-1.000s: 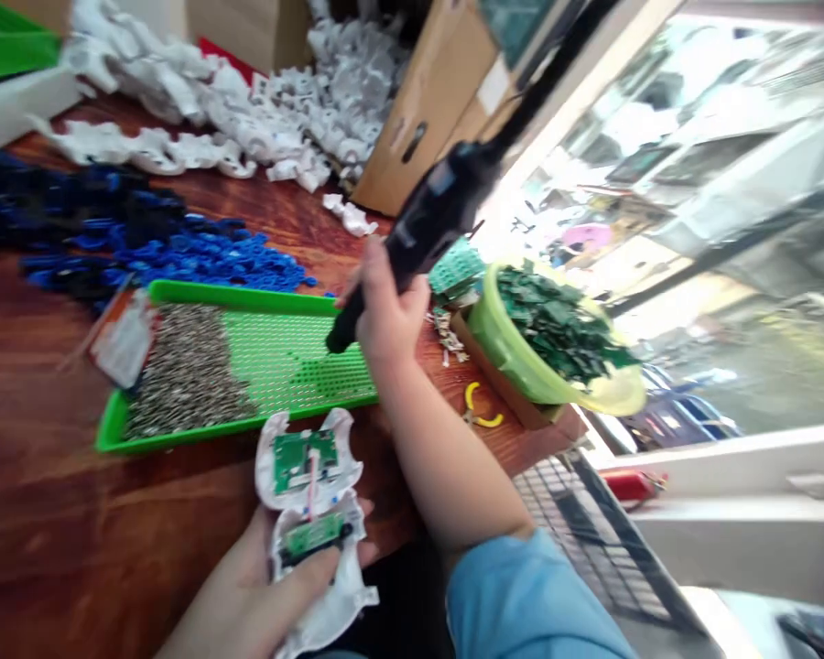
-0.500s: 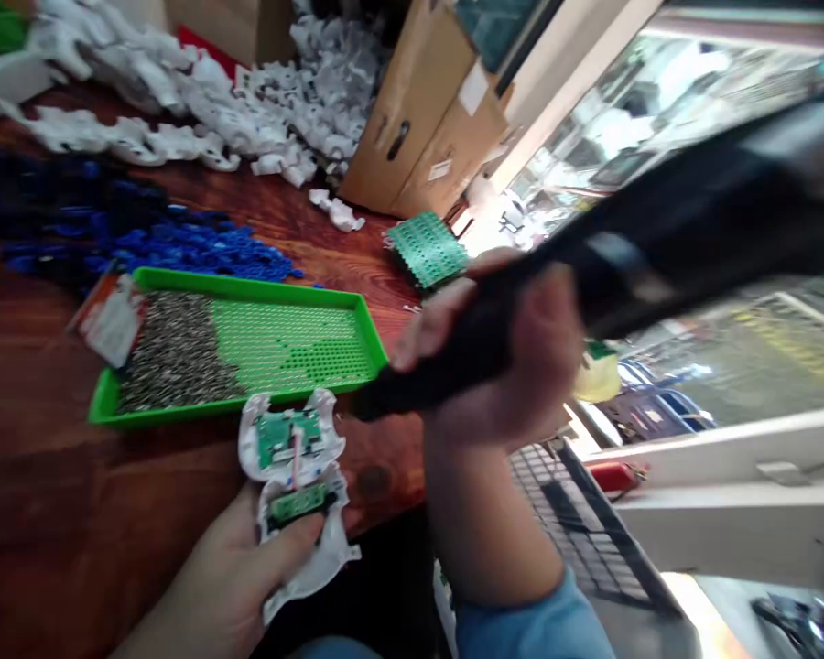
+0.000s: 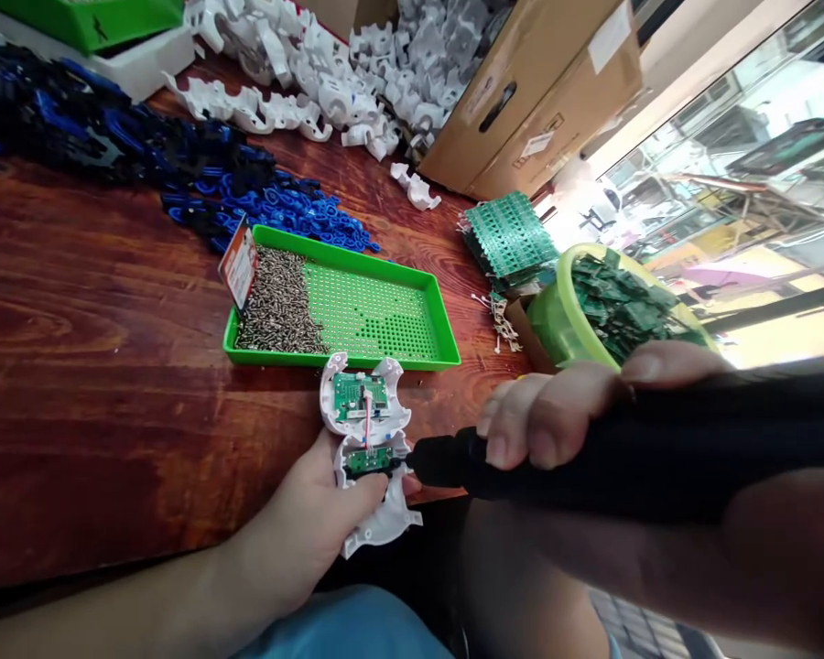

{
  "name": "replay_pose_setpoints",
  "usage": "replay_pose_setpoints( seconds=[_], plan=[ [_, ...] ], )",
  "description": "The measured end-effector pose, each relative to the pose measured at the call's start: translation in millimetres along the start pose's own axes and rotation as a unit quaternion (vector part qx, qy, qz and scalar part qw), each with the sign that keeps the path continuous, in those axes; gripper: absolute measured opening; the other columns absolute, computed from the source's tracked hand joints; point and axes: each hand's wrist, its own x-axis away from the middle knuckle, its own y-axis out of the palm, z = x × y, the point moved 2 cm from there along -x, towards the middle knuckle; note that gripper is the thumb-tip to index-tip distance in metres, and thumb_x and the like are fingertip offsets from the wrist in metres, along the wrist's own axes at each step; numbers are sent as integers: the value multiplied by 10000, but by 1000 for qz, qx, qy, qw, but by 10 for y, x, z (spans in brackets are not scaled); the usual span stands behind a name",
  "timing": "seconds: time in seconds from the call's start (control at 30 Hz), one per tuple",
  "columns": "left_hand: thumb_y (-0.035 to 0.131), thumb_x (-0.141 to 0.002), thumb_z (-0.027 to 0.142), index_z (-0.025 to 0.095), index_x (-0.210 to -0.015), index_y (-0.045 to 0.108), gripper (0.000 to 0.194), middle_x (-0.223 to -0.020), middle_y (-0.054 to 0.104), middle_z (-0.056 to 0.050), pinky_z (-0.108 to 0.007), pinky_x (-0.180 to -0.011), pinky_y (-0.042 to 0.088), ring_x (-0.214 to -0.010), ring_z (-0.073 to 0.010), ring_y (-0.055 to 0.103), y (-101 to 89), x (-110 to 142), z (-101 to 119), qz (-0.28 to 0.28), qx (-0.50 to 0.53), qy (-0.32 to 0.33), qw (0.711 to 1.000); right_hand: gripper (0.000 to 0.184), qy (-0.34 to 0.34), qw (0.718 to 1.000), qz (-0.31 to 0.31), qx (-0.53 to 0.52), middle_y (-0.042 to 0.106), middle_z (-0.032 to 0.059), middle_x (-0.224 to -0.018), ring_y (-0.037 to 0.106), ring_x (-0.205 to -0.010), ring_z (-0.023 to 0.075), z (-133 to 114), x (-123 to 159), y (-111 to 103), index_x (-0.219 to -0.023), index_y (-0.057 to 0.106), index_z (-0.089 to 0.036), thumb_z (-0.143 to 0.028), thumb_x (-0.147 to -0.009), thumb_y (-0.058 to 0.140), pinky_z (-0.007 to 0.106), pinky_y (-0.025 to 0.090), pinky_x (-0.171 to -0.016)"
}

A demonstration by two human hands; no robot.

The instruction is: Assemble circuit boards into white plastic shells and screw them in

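My left hand [image 3: 316,513] grips an opened white plastic housing [image 3: 381,526] at the table's front edge, its thumb pressed on the lower half. A green circuit board [image 3: 361,396] sits in the upper half, and a smaller green board [image 3: 369,460] lies in the lower one. Thin wires join the two. Wrapped round a black electric screwdriver [image 3: 659,439] is my right hand [image 3: 563,412]. The screwdriver's tip meets the lower half beside the small board; whether a screw is under it, I cannot make out. Just behind the housing stands a green tray [image 3: 446,334] with many small screws [image 3: 281,302].
Blue and black plastic parts [image 3: 281,206] are heaped at the left, white housings [image 3: 281,55] at the back. A cardboard box [image 3: 522,101] stands behind. Stacked green boards [image 3: 508,233] and a yellow-green basket [image 3: 556,307] of green pieces are on the right.
The screwdriver in my right hand has come down from above the tray's corner to the lower half of the housing. My view has shifted left; my left hand keeps its hold.
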Motion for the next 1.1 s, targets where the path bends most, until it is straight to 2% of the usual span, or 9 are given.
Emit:
replay_pose_setpoints(
  seconds=[0.1, 0.2, 0.33, 0.43, 0.6, 0.7, 0.97, 1.1],
  plan=[
    [706, -712, 228, 181, -1120, 513, 454, -1083, 721, -94, -311, -708, 537, -1005, -277, 665, -15, 4, -9, -9, -19, 7, 1000, 262, -30, 999, -23, -11, 568, -25, -559, 558, -427, 146, 30, 16, -25, -912, 570, -205, -459, -910, 505, 294, 459, -445],
    [690, -735, 226, 186, -1095, 511, 404, -1160, 690, -101, -302, -720, 532, -1106, -292, 623, -9, 4, 4, -15, -28, 15, 999, 258, 19, 1000, -6, -2, 557, -28, -545, 556, -435, 150, 29, 8, -14, -866, 564, -207, -452, -914, 501, 307, 461, -467],
    [706, -713, 221, 180, -1102, 499, 442, -1080, 713, -92, -322, -744, 532, -985, -272, 678, 5, -5, 8, -14, -21, 24, 999, 226, 25, 1000, -12, 6, 552, -27, -548, 557, -447, 153, -14, 5, -17, -855, 571, -210, -412, -924, 496, 320, 465, -488],
    [694, -731, 246, 188, -1121, 498, 441, -1114, 699, -93, -360, -768, 529, -914, -253, 689, -16, -14, -19, -10, -38, 32, 999, 209, 9, 999, -33, 13, 559, -22, -574, 565, -459, 154, -25, 13, -52, -886, 582, -210, -382, -940, 475, 325, 471, -492],
    [667, -797, 293, 204, -1149, 518, 392, -1182, 672, -69, -385, -928, 464, -1066, -244, 627, -67, -29, -48, -13, -105, 70, 992, 229, 17, 999, -42, 11, 559, -20, -594, 573, -477, 156, 2, 20, -75, -902, 570, -210, -379, -961, 426, 332, 475, -502],
    [665, -806, 292, 187, -1096, 547, 330, -1250, 641, -72, -378, -976, 439, -1113, -241, 603, -69, -39, -47, -25, -127, 76, 989, 245, 8, 999, -38, 9, 551, -26, -601, 568, -477, 147, 24, 22, -68, -919, 559, -208, -388, -969, 401, 328, 477, -508],
    [671, -794, 306, 154, -1109, 573, 363, -1259, 643, -91, -352, -946, 467, -1080, -239, 621, -24, -31, 3, -30, -147, 83, 985, 255, 21, 998, -59, 21, 562, -19, -607, 578, -493, 162, 6, 17, -103, -919, 559, -209, -393, -970, 390, 348, 490, -526],
    [668, -809, 290, 145, -1054, 633, 287, -1256, 646, -100, -330, -921, 480, -1051, -238, 639, -12, 4, 27, -23, -152, 72, 986, 224, 14, 998, -52, 23, 554, -27, -588, 563, -468, 156, 6, 4, -118, -911, 571, -214, -398, -947, 450, 333, 484, -507]
  ],
)
